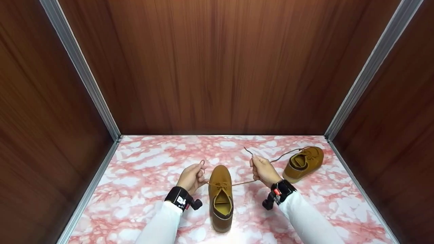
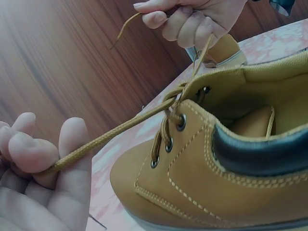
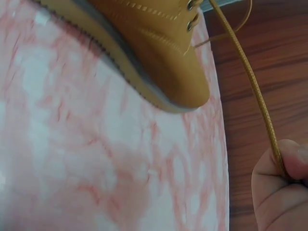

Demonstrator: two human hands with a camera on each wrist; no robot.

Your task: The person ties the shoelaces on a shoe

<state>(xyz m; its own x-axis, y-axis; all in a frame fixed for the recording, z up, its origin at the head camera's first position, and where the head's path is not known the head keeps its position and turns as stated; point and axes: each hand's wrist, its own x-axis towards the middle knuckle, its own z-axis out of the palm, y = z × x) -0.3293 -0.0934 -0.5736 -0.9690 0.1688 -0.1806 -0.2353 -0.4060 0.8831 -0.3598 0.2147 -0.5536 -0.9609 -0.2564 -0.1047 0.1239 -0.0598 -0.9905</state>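
A tan lace-up shoe (image 1: 220, 174) stands upright in front of me, its toe pointing away. On its left, my left hand (image 1: 192, 176) grips one end of the shoelace (image 2: 110, 136), whose tip curls up above the fingers. My right hand (image 1: 265, 170) holds the other lace end on the right, with a loose tail sticking up past the thumb. Both lace ends run out sideways from the top of the eyelets (image 2: 180, 122), crossing over the tongue. In the right wrist view the lace (image 3: 252, 82) stretches straight from the shoe to the pinching fingers (image 3: 274, 166).
A second tan shoe (image 1: 307, 164) lies at the right, turned diagonally, with a long lace trailing left from it toward my right hand. The table (image 1: 135, 183) has a pink and white marbled top. Wood-grain panels (image 1: 217, 67) enclose it at the back and sides.
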